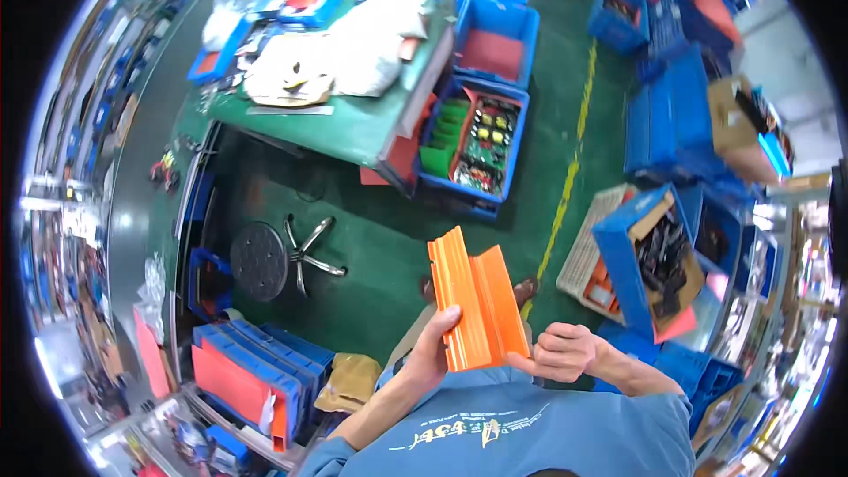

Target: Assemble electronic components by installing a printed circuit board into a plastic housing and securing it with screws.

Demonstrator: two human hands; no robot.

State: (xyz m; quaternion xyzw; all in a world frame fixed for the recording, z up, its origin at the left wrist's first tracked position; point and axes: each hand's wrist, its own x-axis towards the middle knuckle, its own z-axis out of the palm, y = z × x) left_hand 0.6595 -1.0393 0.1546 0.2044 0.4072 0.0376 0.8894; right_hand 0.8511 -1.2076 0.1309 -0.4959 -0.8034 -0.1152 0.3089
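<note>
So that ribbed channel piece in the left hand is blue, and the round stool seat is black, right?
No: the ribbed channel piece in the left hand is orange, not blue, as the head view shows. The round stool seat is black.

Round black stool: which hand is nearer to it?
Left. The left hand, on the left side of the orange piece, is right of the stool; the right hand, at the piece's lower right corner, is farther right.

Orange ribbed piece (468, 314) between both hands (431, 346)
</note>
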